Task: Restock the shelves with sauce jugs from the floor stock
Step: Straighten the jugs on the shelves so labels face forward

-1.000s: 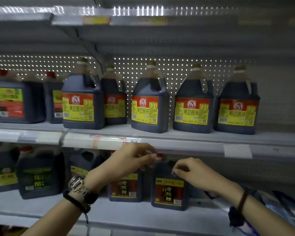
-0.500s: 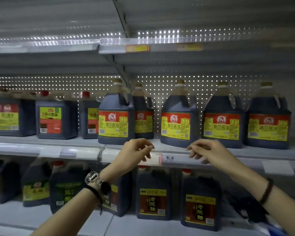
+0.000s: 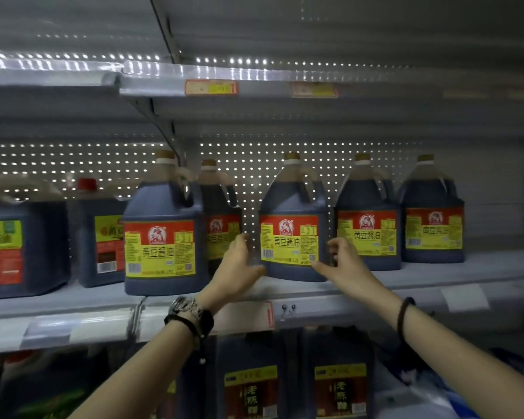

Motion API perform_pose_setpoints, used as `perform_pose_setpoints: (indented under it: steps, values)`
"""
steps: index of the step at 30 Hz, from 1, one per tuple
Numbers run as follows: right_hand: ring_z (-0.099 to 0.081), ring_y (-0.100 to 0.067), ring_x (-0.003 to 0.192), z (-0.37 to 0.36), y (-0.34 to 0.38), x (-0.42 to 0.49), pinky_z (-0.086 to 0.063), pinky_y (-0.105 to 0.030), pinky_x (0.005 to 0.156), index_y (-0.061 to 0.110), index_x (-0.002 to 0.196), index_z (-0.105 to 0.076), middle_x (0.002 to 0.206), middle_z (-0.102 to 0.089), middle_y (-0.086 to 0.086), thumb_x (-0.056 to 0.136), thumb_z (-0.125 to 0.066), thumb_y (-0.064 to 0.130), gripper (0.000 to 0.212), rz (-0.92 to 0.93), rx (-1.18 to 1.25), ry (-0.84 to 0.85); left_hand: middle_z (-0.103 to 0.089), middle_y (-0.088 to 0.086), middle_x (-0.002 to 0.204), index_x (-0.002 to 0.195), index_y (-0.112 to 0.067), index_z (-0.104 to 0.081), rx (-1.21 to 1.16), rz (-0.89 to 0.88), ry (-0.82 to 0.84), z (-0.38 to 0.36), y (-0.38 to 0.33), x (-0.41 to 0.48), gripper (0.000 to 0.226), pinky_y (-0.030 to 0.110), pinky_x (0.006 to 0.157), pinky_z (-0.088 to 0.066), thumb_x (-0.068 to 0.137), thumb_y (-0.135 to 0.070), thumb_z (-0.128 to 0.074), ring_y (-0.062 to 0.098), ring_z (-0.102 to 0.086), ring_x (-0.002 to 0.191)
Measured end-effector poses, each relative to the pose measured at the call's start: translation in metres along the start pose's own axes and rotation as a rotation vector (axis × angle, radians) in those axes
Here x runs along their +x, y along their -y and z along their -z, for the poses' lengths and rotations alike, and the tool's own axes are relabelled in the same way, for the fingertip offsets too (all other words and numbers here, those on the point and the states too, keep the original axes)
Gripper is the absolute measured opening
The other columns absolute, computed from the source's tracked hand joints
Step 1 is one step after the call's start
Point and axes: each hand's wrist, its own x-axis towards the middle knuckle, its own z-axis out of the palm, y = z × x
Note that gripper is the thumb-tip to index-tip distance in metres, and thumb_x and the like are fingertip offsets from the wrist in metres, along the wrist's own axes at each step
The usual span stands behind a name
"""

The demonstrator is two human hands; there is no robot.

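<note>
Neither hand has closed on anything. The left hand (image 3: 239,267) lies with straight, spread fingers along the left flank of a dark translucent plastic sauce jug with a red-and-yellow label (image 3: 289,240), its thumb at the lower left corner and apparently touching. The right hand (image 3: 344,263) hovers with loosely bent fingers at the right flank, its forefinger tip by the label's bottom corner; contact on that side cannot be told. This jug stands upright near the front of the grey metal middle shelf (image 3: 436,276), with a gap on its left and a matching jug just beside it on its right. Dark liquid fills it nearly to the shoulder, so it is probably heavy and will slosh if tipped. Its smooth walls look slippery and may flex under a squeeze, so flat palms low on both flanks suit sliding it, while the moulded loop handle (image 3: 312,181) by the neck looks the surer hold for lifting. It has a squarish body, pale sloping shoulders and a tan screw cap (image 3: 291,157). Along the shelf from the left stand two boxy dark jugs with red-and-green labels (image 3: 18,246), a matching front jug (image 3: 161,237), one set further back (image 3: 221,213), the flanked jug, then two matching jugs on the right (image 3: 366,225).
</note>
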Motion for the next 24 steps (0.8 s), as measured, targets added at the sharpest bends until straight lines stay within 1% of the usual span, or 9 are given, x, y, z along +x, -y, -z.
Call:
perform_pose_setpoints:
  steps: [2, 4, 6, 7, 9, 12, 14, 18, 24]
  values:
    - [-0.029, -0.024, 0.137, -0.006, -0.004, 0.010, -0.031, -0.038, 0.111, 0.008, 0.144, -0.018, 0.149, -0.024, -0.009, 0.088, -0.060, 0.039, 0.077, -0.023, -0.025, 0.037, -0.050, 0.007, 0.128, 0.122, -0.021, -0.034, -0.053, 0.033, -0.006, -0.004, -0.003, 0.019, 0.059, 0.044, 0.101, -0.045, 0.078, -0.009, -0.071, 0.023, -0.051, 0.119]
    - [-0.025, -0.025, 0.140, -0.009, -0.006, 0.022, -0.030, -0.041, 0.112, 0.008, 0.147, -0.010, 0.154, -0.018, -0.009, 0.086, -0.062, 0.041, 0.087, -0.032, -0.031, 0.066, -0.051, 0.008, 0.127, 0.120, -0.022, -0.028, -0.119, 0.099, 0.028, -0.008, -0.004, 0.035, 0.063, 0.042, 0.100, -0.047, 0.078, -0.006, -0.072, 0.023, -0.053, 0.117]
    - [-0.024, -0.027, 0.141, -0.011, -0.011, 0.031, -0.029, -0.043, 0.113, 0.008, 0.148, -0.006, 0.155, -0.015, -0.011, 0.083, -0.064, 0.047, 0.096, -0.040, -0.041, 0.122, -0.049, 0.008, 0.129, 0.137, -0.016, -0.017, -0.143, 0.172, 0.121, -0.009, -0.006, 0.045, 0.082, 0.038, 0.103, -0.044, 0.077, -0.003, -0.073, 0.023, -0.051, 0.119]
    - [-0.023, -0.027, 0.141, -0.010, -0.013, 0.034, -0.029, -0.043, 0.113, 0.007, 0.148, -0.003, 0.156, -0.013, -0.011, 0.082, -0.064, 0.049, 0.100, -0.045, -0.055, 0.156, -0.048, 0.006, 0.130, 0.145, -0.013, -0.005, -0.132, 0.206, 0.177, -0.010, -0.005, 0.048, 0.096, 0.038, 0.105, -0.041, 0.077, -0.002, -0.072, 0.024, -0.048, 0.122]
    - [-0.028, -0.027, 0.139, -0.008, -0.019, 0.041, -0.032, -0.044, 0.111, 0.007, 0.147, -0.006, 0.154, -0.020, -0.012, 0.079, -0.066, 0.053, 0.102, -0.041, -0.057, 0.199, -0.046, 0.004, 0.130, 0.148, -0.011, 0.010, -0.088, 0.266, 0.260, -0.010, -0.004, 0.052, 0.108, 0.039, 0.109, -0.036, 0.078, -0.001, -0.071, 0.026, -0.043, 0.127]
    - [-0.037, -0.025, 0.133, -0.008, -0.028, 0.051, -0.038, -0.040, 0.107, 0.003, 0.142, -0.017, 0.146, -0.035, -0.010, 0.075, -0.069, 0.054, 0.099, -0.014, -0.040, 0.230, -0.045, 0.000, 0.127, 0.147, -0.013, 0.000, -0.062, 0.313, 0.342, -0.015, -0.002, 0.053, 0.101, 0.041, 0.111, -0.035, 0.078, -0.007, -0.073, 0.025, -0.043, 0.127]
    - [-0.038, -0.024, 0.132, -0.007, -0.031, 0.054, -0.038, -0.036, 0.107, 0.001, 0.142, -0.017, 0.145, -0.037, -0.009, 0.074, -0.070, 0.054, 0.101, 0.001, -0.012, 0.257, -0.046, 0.001, 0.130, 0.145, -0.014, -0.005, -0.057, 0.323, 0.359, -0.022, -0.002, 0.054, 0.098, 0.041, 0.112, -0.035, 0.076, -0.009, -0.075, 0.023, -0.044, 0.126]
    - [-0.037, -0.022, 0.133, -0.007, -0.038, 0.061, -0.036, -0.031, 0.106, 0.003, 0.143, -0.016, 0.146, -0.036, -0.007, 0.076, -0.072, 0.047, 0.098, 0.039, 0.060, 0.273, -0.053, -0.002, 0.120, 0.142, -0.013, -0.014, -0.169, 0.316, 0.318, -0.028, 0.000, 0.053, 0.086, 0.036, 0.109, -0.037, 0.078, -0.003, -0.072, 0.020, -0.049, 0.119]
    - [-0.033, -0.021, 0.136, -0.004, -0.044, 0.069, -0.033, -0.037, 0.111, 0.009, 0.146, -0.014, 0.150, -0.030, -0.004, 0.075, -0.073, 0.046, 0.100, 0.041, 0.101, 0.335, -0.051, -0.009, 0.113, 0.143, -0.015, -0.016, -0.187, 0.247, 0.264, -0.032, -0.001, 0.046, 0.086, 0.018, 0.085, -0.040, 0.080, -0.006, -0.073, 0.004, -0.051, 0.099]
